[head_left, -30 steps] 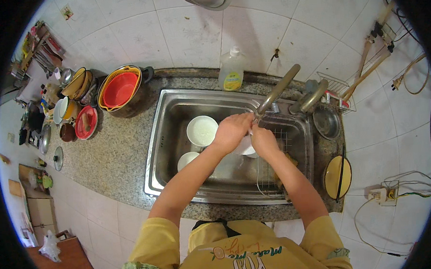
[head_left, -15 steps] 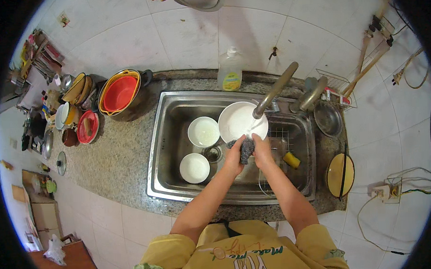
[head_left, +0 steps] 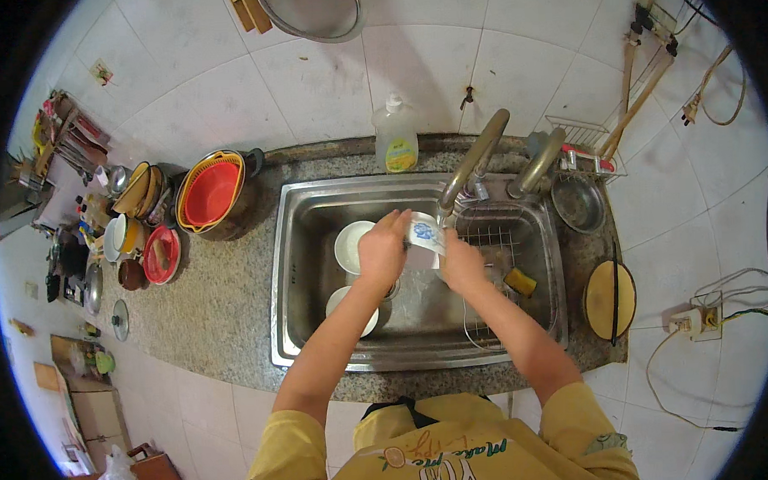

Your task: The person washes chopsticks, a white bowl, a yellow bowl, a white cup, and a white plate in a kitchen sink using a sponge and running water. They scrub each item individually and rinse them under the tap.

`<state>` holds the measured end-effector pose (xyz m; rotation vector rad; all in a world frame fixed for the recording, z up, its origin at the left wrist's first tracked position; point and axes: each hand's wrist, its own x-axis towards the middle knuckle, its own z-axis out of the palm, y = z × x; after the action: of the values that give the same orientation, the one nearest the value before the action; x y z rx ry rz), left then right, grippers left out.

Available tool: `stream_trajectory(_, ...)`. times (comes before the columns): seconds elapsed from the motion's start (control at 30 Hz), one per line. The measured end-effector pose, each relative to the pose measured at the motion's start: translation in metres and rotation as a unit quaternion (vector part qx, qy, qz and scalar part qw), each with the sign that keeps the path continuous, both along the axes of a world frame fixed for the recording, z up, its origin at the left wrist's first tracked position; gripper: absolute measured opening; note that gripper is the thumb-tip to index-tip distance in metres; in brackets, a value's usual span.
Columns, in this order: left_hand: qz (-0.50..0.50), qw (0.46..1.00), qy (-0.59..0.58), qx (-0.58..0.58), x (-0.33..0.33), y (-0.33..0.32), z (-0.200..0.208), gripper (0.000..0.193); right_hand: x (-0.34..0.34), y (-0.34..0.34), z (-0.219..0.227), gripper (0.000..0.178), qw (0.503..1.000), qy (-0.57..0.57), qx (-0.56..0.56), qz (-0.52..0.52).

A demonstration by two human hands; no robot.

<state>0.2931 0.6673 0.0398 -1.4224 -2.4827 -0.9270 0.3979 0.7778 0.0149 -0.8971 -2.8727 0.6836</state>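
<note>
A white bowl (head_left: 424,232) with a blue pattern on its outside is tilted on edge below the tap (head_left: 476,159), near the middle of the sink (head_left: 388,358). My left hand (head_left: 383,250) is closed on its left side. On its right side my right hand (head_left: 463,263) grips the rim. No scouring pad shows; the hands and bowl may hide it. Two more white bowls lie in the sink to the left: one, the far bowl (head_left: 349,248), is partly behind my left hand, and the near bowl (head_left: 370,323) is mostly covered by my left forearm.
A wire rack (head_left: 496,244) and a yellow sponge (head_left: 521,282) sit in the sink's right part. Behind the sink stands a dish soap bottle (head_left: 396,138). Left on the counter is a pot (head_left: 231,224) with a red basin (head_left: 211,193). Black chopsticks (head_left: 615,300) cross a yellowish round lid (head_left: 602,300).
The bowl has gone from lying face up to tilted on edge, its patterned outside showing. The grey scouring pad between my hands is out of sight. The view has shifted slightly.
</note>
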Motion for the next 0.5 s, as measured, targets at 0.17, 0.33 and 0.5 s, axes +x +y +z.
stream_trajectory(0.17, -0.121, 0.988, 0.097, 0.014, 0.003, 0.021, -0.012, 0.032, -0.002, -0.003, 0.000, 0.030, 1.000, -0.014, -0.001, 0.028)
stream_trajectory(0.33, 0.026, 0.997, -0.058, 0.044, 0.001, 0.013, -0.022, 0.040, 0.009, 0.000, 0.010, 0.037, 0.998, 0.006, -0.056, 0.000)
stream_trajectory(0.5, 0.185, 0.716, -0.651, 0.171, 0.007, 0.005, -0.074, 0.033, 0.007, -0.002, -0.017, 0.041, 0.946, 0.194, -0.198, -0.168)
